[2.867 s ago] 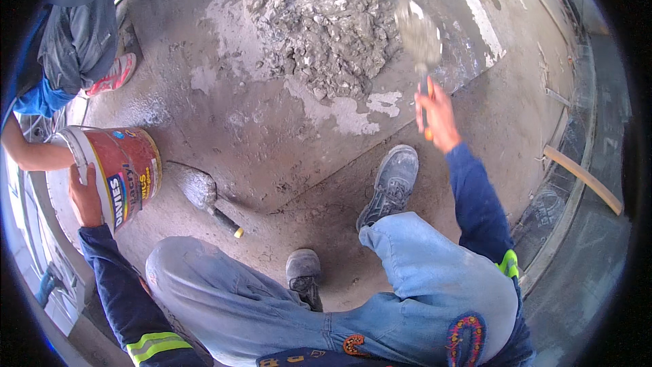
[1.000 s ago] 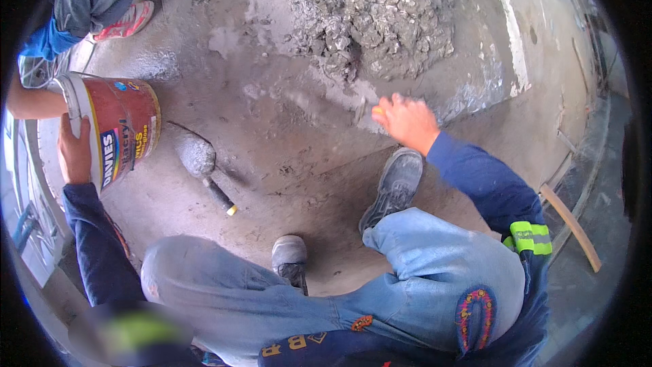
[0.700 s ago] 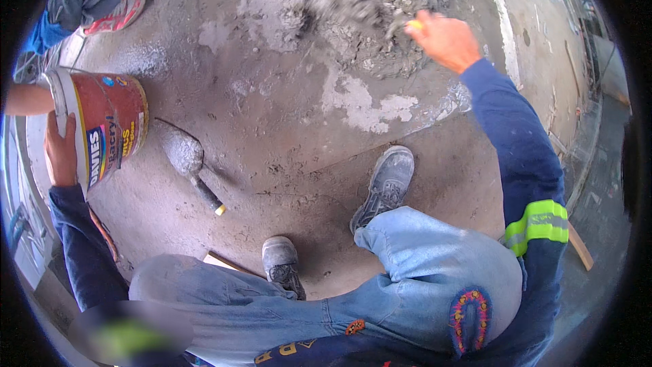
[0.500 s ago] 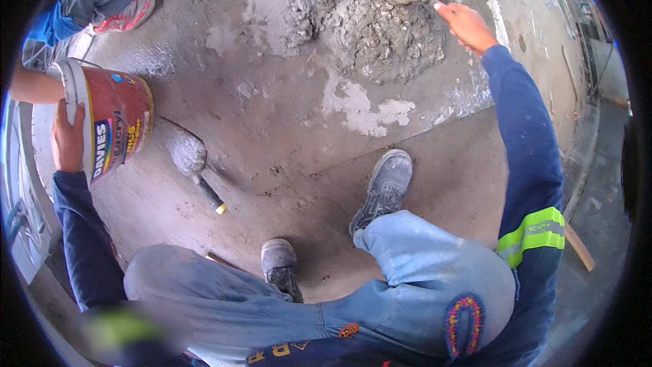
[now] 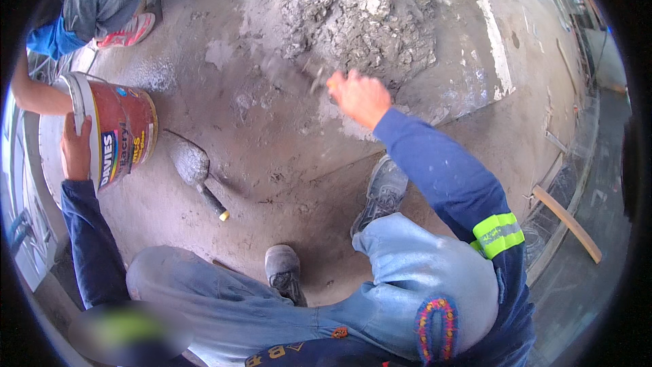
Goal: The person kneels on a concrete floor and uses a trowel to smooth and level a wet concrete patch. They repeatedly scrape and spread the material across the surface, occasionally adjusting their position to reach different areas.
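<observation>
My left hand (image 5: 77, 148) grips the rim of a red paint bucket (image 5: 132, 129), which lies tipped on its side with its mouth toward the left. Another person's forearm (image 5: 39, 94) reaches to that mouth; their hand is hidden. My right hand (image 5: 361, 98) is closed round the handle of a trowel (image 5: 317, 81), its blade smeared by motion, low over the floor at the near left side of a heap of wet grey mortar (image 5: 373, 17). Between the bucket and my feet lies a second trowel (image 5: 188, 161), mortar-coated, with a dark handle.
My shoes (image 5: 282, 268) stand on the grey concrete floor. At the far left is the other person's red shoe (image 5: 129, 31). A curved wooden strip (image 5: 568, 224) lies to the right, beside a ledge. More boards and scraps lie along the far right.
My right hand has swept the trowel from the far right of the mortar heap leftward and nearer to me. My left hand stays on the bucket's rim.
</observation>
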